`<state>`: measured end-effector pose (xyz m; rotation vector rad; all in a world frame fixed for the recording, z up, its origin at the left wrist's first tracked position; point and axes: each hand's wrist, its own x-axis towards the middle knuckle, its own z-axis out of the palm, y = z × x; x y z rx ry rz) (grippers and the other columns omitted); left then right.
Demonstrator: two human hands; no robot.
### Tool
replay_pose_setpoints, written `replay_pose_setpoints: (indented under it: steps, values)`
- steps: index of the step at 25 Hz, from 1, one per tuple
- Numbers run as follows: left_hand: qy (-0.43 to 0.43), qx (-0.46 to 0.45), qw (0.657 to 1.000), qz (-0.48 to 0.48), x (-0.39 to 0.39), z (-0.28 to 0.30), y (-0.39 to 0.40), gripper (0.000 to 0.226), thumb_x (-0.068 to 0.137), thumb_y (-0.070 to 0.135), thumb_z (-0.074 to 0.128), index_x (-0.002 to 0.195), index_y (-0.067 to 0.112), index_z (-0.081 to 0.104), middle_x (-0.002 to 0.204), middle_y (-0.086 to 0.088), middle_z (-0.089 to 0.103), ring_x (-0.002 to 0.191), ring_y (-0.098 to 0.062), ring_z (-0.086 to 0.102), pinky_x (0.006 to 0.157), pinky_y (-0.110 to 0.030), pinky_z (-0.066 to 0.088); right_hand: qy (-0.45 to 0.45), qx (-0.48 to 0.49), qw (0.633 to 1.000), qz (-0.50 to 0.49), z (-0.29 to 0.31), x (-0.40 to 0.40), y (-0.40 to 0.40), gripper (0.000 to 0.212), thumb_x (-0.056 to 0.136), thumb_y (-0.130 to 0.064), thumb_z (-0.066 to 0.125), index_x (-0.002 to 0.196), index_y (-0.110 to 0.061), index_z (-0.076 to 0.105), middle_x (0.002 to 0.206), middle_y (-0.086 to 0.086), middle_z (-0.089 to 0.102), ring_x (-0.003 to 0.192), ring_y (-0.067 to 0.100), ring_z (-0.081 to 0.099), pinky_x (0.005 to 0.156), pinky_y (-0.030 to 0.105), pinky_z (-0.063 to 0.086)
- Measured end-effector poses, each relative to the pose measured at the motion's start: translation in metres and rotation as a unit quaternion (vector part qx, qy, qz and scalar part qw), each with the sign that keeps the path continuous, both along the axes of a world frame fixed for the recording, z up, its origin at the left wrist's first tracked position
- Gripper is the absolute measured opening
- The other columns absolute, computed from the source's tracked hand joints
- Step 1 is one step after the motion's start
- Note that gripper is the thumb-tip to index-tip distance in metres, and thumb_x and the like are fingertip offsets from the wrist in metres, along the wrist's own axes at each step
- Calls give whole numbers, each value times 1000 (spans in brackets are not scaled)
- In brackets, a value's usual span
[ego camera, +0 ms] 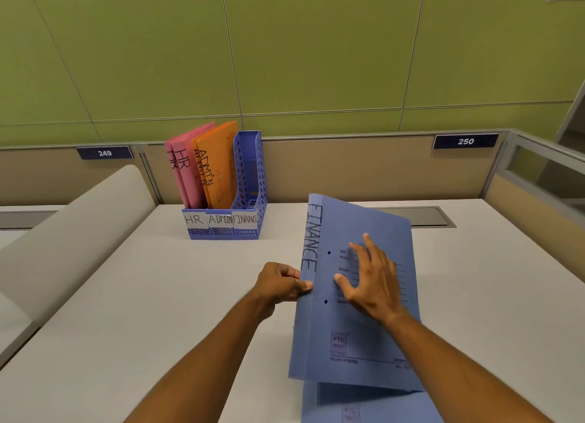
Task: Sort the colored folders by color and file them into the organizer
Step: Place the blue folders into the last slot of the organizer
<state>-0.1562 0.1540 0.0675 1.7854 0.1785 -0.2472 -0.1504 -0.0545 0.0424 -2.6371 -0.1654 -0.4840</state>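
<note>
A blue folder (pixel 357 337) marked FINANCE is lifted off the desk, tilted towards me. My left hand (pixel 278 285) pinches its spine edge. My right hand (pixel 370 280) lies flat on its front cover with fingers spread. Another blue folder (pixel 364 407) lies on the desk below it. At the back stands a blue three-slot organizer (pixel 250 175) labelled HR, ADMIN, FINANCE. Pink folders (pixel 183 172) marked HR stand in its left slot, orange folders (pixel 217 166) marked ADMIN in the middle slot. The right slot holds nothing.
The white desk (pixel 158 296) meets a beige partition (pixel 348 166) at the back, with number plates 249 and 250. A cable hatch (pixel 424 217) sits in the desk behind the held folder. A grey curved divider (pixel 72 232) borders the left side.
</note>
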Motion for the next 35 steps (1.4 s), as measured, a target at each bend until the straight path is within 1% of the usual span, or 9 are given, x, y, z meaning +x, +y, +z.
replay_pose_setpoints:
  steps: [4,6,11,16,21,23,27,32,35]
  values:
    - [-27,-5,999,38,18,9,32,17,77,10,78,78,1,64,92,-19,70,87,-31,70,74,-37,61,-24,-14,1000,-2,19,20,21,81,71,-66,42,138,-21,42,155,9,29,137,27,35,107,49,32]
    - [-47,-11,997,54,27,11,49,16,76,9,78,79,1,64,94,-19,70,90,-33,69,77,-41,60,-30,-13,999,1,26,31,34,82,72,-66,40,140,-20,40,155,9,29,138,27,34,109,49,31]
    - [-107,7,989,98,51,22,100,22,76,13,79,86,2,64,90,-12,70,87,-28,68,77,-38,60,-43,-11,999,0,53,70,74,77,79,-55,48,145,-18,34,156,10,26,140,29,31,110,48,30]
    - [-187,33,973,133,67,38,149,18,78,20,77,82,12,61,88,-5,69,80,-18,65,64,-21,53,-101,-7,995,-8,101,117,123,71,87,-33,59,148,-15,27,156,13,26,139,31,30,109,48,32]
    - [-252,65,949,176,83,47,192,18,80,20,76,89,11,63,88,0,69,80,-16,64,68,-26,55,-173,18,985,-16,166,165,165,67,87,-22,60,147,-15,30,153,13,31,137,31,32,107,46,31]
    - [-267,68,941,197,90,50,206,20,79,20,76,91,12,63,91,-1,69,82,-17,64,72,-31,57,-207,15,978,-2,188,181,181,65,84,-20,62,144,-16,36,148,10,38,134,30,35,103,46,34]
    - [-295,80,927,217,107,52,233,20,78,22,77,90,15,62,91,2,69,81,-16,63,72,-33,57,-253,-16,966,45,214,208,206,50,77,-16,65,126,-17,54,122,5,57,115,30,49,89,41,37]
    - [-326,87,907,251,125,56,252,21,78,23,76,92,17,62,94,0,69,77,-14,62,70,-32,55,-273,-29,958,87,234,238,228,32,75,-14,67,106,-16,61,107,4,61,102,27,54,80,35,33]
    - [-347,81,895,269,140,60,255,21,78,22,77,91,20,60,92,2,67,75,-13,61,68,-31,53,-291,-8,951,104,248,259,242,24,76,-10,65,100,-12,62,103,7,62,97,30,55,77,39,40]
